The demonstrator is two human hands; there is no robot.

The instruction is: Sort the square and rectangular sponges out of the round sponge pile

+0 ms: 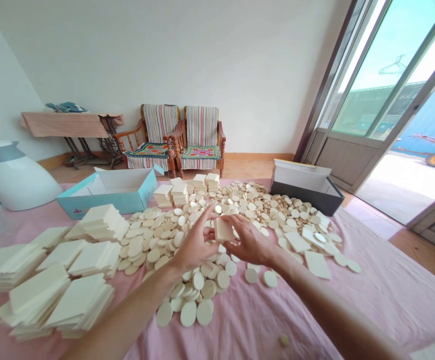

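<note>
Between my two hands is a small stack of square wooden pieces (224,230), held above a heap of pale round wooden discs (168,234). My left hand (197,241) has its fingers along the stack's left side, with the index finger pointing up. My right hand (249,239) grips the stack from the right, fingers over the far edge and thumb at the near edge. Stacks of larger square wooden pieces (95,257) stand to the left of my left arm. A few loose square pieces (317,264) lie to the right of the heap.
A light blue open box (138,196) stands at the back left, beside a white thermos jug (22,175). A dark open box (311,196) is at the back right. Smaller square stacks (180,192) stand behind the discs. The pink cloth (390,290) is wrinkled. Two chairs (201,135) stand beyond.
</note>
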